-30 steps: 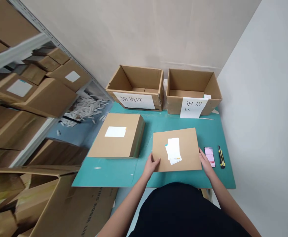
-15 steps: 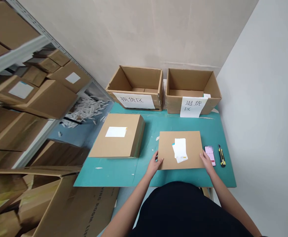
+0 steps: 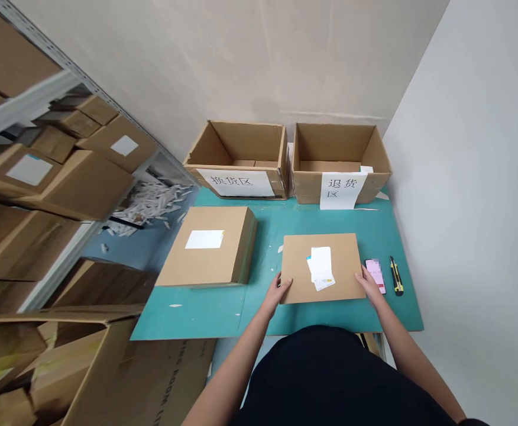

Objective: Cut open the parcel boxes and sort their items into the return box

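Note:
A flat brown cardboard box (image 3: 298, 260) with overlapping white labels (image 3: 321, 264) on its top is in front of me at the table's near side. My left hand (image 3: 278, 291) grips its left edge, thumb on top and fingers at the side. On the opposite edge, my right hand (image 3: 368, 285) holds it the same way. Whether the box touches the table or is slightly raised, I cannot tell. Just right of my right hand lies a phone (image 3: 375, 276) with a pink screen, and beyond it a yellow and black utility knife (image 3: 396, 276).
A larger closed box (image 3: 206, 260) with a white label stands left on the green table (image 3: 206, 313). Two open cartons, left (image 3: 236, 177) and right (image 3: 306, 188), bear paper signs at the back. Shelves of boxes (image 3: 94, 183) line the left; a white wall (image 3: 476, 177) bounds the right.
The view has shifted slightly, moving everything a little left in the picture. Both hands keep hold of the flat cardboard box, with no clear movement against the table.

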`<action>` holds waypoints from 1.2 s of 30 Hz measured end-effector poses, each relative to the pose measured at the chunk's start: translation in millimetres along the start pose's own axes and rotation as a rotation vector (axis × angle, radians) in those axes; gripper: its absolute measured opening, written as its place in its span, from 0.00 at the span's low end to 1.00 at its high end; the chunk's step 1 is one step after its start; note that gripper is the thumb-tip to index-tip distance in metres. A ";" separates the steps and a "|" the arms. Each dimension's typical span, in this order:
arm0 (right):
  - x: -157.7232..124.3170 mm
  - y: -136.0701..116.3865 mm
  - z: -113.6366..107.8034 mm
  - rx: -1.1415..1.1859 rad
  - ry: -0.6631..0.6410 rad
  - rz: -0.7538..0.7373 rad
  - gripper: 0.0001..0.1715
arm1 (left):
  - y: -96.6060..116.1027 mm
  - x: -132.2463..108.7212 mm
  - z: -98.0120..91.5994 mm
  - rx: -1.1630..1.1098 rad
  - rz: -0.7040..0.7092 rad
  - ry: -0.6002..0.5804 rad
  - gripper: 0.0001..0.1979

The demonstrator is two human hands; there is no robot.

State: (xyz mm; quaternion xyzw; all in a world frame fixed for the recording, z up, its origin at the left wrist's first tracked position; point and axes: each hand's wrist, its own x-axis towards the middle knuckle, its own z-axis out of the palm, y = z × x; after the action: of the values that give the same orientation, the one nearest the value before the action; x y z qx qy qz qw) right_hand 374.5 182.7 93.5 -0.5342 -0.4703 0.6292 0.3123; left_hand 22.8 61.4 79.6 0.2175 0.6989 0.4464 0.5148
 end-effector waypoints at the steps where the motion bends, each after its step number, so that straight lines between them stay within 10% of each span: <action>1: -0.1 -3.1 -0.6 0.010 -0.037 -0.003 0.43 | 0.2 0.9 0.8 -0.024 -0.010 -0.013 0.42; 12: -1.1 -13.6 -5.7 -0.030 -0.083 -0.112 0.54 | 1.8 3.8 -13.4 0.127 0.202 -0.037 0.41; 18: -15.2 13.7 -7.3 -0.236 -0.003 -0.135 0.43 | -20.0 -4.6 -15.3 0.342 0.148 0.067 0.24; 36: -46.4 48.0 1.0 -0.289 0.127 -0.093 0.30 | -16.0 -16.2 -20.9 0.408 0.222 0.039 0.17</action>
State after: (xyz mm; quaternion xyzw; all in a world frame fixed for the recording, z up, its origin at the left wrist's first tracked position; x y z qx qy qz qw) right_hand 389.7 123.4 66.6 -0.5901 -0.5593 0.5048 0.2902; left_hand 12.3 32.6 76.1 0.3840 0.7562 0.3539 0.3944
